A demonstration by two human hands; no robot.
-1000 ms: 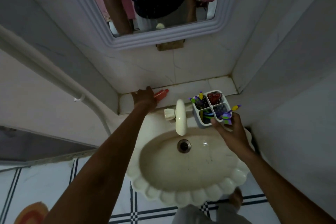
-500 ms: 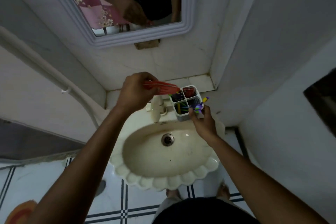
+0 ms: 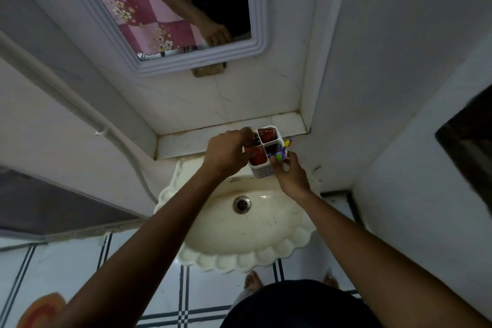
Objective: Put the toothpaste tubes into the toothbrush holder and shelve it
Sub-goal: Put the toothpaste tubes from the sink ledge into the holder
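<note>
Now left hand [image 3: 226, 152] pinches a red toothpaste tube [image 3: 257, 157] into the toothbrush holder [image 3: 262, 172], which right hand [image 3: 288, 174] grips.

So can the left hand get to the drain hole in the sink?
Probably yes. The drain lies uncovered in the sink basin, just below the left hand, with nothing between them. But that hand is busy pushing a red toothpaste tube into the holder.

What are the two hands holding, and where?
Right hand grips the white holder low on its side. Left hand holds a red tube near its upper end.
</note>
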